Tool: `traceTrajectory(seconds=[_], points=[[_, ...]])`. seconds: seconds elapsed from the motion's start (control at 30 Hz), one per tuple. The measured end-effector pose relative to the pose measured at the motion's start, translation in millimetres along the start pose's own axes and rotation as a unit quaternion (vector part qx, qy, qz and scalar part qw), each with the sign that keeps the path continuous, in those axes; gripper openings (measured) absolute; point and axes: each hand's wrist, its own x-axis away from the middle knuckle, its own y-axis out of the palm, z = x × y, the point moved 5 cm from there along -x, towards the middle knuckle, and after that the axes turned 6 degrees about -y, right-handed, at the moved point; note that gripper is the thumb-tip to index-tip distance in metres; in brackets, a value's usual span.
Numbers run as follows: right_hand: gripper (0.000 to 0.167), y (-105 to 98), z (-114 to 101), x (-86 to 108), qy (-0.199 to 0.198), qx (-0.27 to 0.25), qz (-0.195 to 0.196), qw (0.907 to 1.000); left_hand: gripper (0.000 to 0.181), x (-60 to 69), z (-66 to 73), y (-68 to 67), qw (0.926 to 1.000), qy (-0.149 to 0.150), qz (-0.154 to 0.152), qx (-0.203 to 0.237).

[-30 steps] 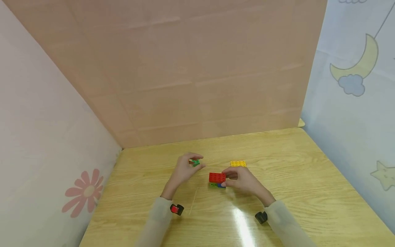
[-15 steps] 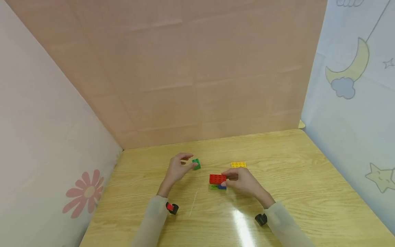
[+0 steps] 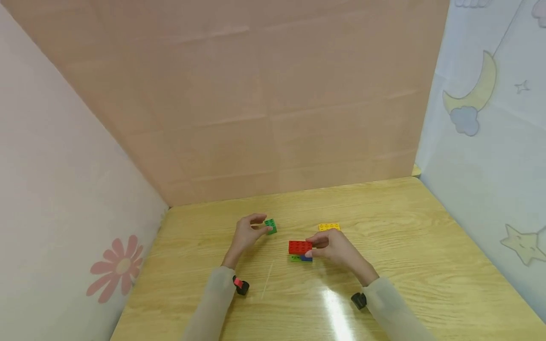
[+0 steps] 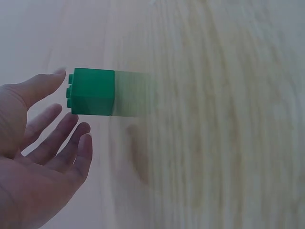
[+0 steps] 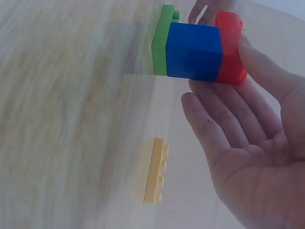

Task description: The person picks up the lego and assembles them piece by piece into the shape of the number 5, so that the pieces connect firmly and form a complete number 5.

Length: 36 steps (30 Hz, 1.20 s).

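A dark green toy building brick (image 3: pixel 270 227) stands on the table with its studs up. Just left of it is my left hand (image 3: pixel 248 234), thumb and fingers spread with a gap between them; in the left wrist view the thumb tip lies very near the studs. My right hand (image 3: pixel 334 248) pinches the right end of a red brick (image 3: pixel 298 247). This red brick tops a stack, sitting on a blue brick (image 5: pixel 194 51) above a thin light green brick (image 5: pixel 161 45) that rests on the table.
A flat yellow brick (image 3: pixel 328 227) lies on the wood-grain table (image 3: pixel 409 237) behind my right hand. A pinkish-brown sheet (image 3: pixel 273 118) closes off the back; patterned walls (image 3: pixel 477 180) stand at both sides.
My left hand, its fingers around the green brick a second ago, drew back left from it and then came slightly closer again. The right hand holds its place at the stack.
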Motion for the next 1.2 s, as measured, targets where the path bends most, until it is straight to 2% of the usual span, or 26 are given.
traceTrajectory(seconds=[0.17, 0.47, 0.7, 0.97, 1.2], points=[[0.04, -1, -1, -0.4, 0.011, -0.004, 0.003, 0.9999, 0.05, -3.2, -2.2, 4.6, 0.9998, -0.006, 0.001, 0.017], [0.04, 0, 2, 0.4, 0.018, -0.012, -0.003, 0.9998, 0.048, -5.3, -7.6, 9.0, 0.9997, -0.018, 0.009, 0.01], [0.039, -1, 3, 0.3, 0.017, -0.014, -0.003, 0.9998, 0.047, -6.6, -14.2, 9.7, 0.9994, -0.03, 0.008, 0.018], [0.037, -4, 3, -0.8, 0.016, -0.013, 0.002, 0.9998, 0.046, -9.8, -15.5, 9.8, 0.9988, -0.04, 0.008, 0.025], [0.039, -3, 3, -0.9, 0.018, -0.01, 0.002, 0.9998, 0.043, -11.1, -18.0, 11.4, 0.9991, -0.04, 0.003, 0.011]])
